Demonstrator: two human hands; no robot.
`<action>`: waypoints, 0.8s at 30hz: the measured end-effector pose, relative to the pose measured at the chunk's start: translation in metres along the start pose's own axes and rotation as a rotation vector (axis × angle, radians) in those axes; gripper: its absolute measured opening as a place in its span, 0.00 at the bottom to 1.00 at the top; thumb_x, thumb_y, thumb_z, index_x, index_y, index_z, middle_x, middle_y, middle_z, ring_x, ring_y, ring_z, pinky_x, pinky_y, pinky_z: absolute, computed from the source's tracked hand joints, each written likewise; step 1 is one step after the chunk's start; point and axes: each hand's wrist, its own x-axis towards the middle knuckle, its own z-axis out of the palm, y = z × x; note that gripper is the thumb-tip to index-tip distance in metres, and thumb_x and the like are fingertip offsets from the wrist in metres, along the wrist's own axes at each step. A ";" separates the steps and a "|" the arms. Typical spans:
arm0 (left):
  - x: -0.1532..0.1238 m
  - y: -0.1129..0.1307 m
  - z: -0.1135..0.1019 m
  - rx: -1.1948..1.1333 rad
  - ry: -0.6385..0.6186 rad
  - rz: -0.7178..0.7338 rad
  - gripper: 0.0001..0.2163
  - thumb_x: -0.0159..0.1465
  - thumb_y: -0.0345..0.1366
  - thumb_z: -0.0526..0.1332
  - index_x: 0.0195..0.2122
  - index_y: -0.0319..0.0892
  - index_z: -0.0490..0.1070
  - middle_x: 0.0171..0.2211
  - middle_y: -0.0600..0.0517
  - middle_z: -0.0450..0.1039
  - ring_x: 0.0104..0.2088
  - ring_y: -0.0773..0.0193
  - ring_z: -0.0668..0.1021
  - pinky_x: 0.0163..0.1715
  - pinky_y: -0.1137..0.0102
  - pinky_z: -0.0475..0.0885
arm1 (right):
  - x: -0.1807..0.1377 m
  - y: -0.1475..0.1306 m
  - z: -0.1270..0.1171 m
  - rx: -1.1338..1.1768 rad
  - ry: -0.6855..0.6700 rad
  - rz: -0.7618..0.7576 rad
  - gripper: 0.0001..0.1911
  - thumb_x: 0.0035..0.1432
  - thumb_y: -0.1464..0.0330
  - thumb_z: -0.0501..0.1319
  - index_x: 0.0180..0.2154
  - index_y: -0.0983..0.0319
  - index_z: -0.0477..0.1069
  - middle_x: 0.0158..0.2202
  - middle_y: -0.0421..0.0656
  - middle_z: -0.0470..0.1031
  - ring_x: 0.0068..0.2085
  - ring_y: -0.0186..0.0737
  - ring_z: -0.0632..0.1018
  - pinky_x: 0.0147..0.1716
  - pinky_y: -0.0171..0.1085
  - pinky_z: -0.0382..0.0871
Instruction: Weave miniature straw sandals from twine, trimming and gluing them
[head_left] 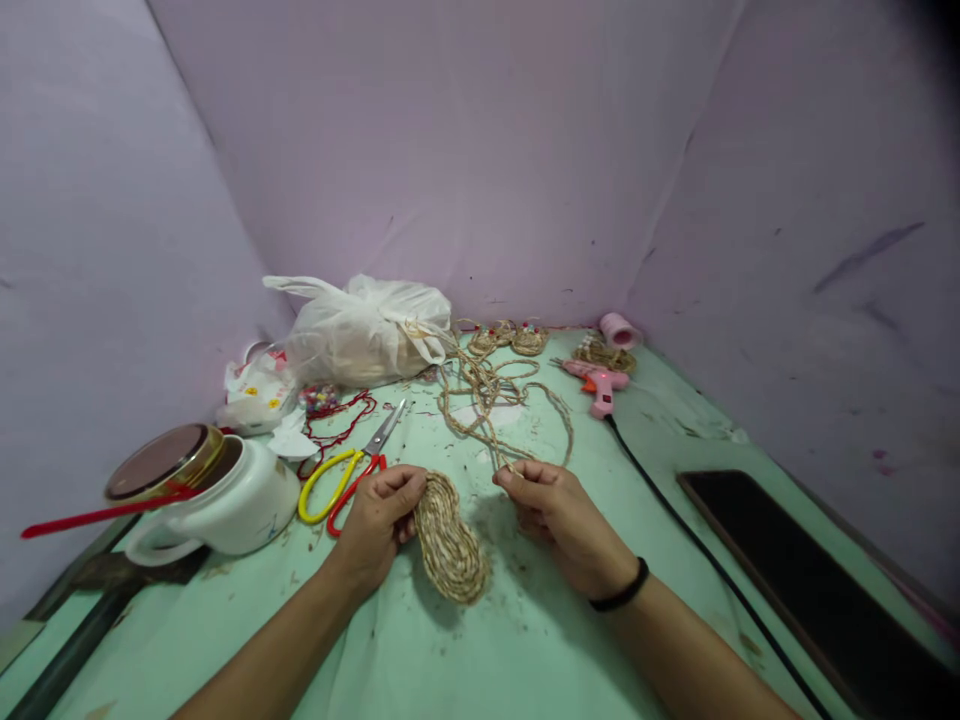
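Fingers (405,487) of the left hand (379,522) are closed together, thumb against fingertips, clamped on the far left edge of the braided jute oval (448,545). Fingers (517,476) of the right hand (559,515) are pinched shut on the loose jute braid (491,405), just beside the oval's far end.

Oval position: centre of view, between the 2 hands, low over the green tabletop (525,655). Cannot tell whether its near end touches the surface.

Orientation: flat face up and towards the camera. Long axis runs near to far, slightly skewed, with the far end towards the left hand and the near end angled right. Coil rows follow the long axis.

The braid leads from the right-hand pinch away to a tangled heap at mid-table. 1 black wristband (621,592) sits on the right wrist.

Surroundings:
- Scissors (352,470) with 1 yellow and 1 red handle, just left of the left hand, blades pointing away.
- White pot (240,500) with a gold-rimmed lid, far left; a red stick (90,515) lies across it.
- White plastic bag (367,330) at the back, with beads (321,398) and red cord (346,415) in front of it.
- Pink glue gun (598,383) at back right; its black cable (675,510) runs towards the near right.
- Pink spool (619,330) in the far corner.
- Dark flat slab (810,580) at right, well apart from the hands.
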 end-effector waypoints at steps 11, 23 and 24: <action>-0.001 0.001 0.000 0.032 -0.004 0.001 0.13 0.47 0.42 0.66 0.25 0.36 0.73 0.14 0.58 0.62 0.13 0.78 0.59 0.11 0.80 0.51 | -0.002 -0.001 0.004 -0.028 0.002 0.039 0.14 0.38 0.63 0.65 0.20 0.63 0.62 0.12 0.29 0.51 0.14 0.22 0.50 0.14 0.31 0.35; -0.002 0.002 0.003 0.049 -0.045 0.001 0.13 0.48 0.43 0.66 0.24 0.35 0.72 0.15 0.57 0.62 0.14 0.77 0.58 0.13 0.79 0.50 | -0.008 0.000 0.007 -0.141 -0.171 -0.027 0.15 0.41 0.60 0.66 0.22 0.67 0.71 0.18 0.36 0.67 0.17 0.23 0.58 0.16 0.28 0.47; -0.002 0.002 0.003 0.057 -0.043 0.001 0.13 0.48 0.43 0.66 0.24 0.35 0.72 0.15 0.57 0.62 0.14 0.77 0.58 0.13 0.79 0.50 | -0.009 0.000 0.008 -0.151 -0.197 -0.029 0.16 0.41 0.59 0.65 0.22 0.67 0.71 0.18 0.36 0.67 0.17 0.23 0.59 0.16 0.28 0.47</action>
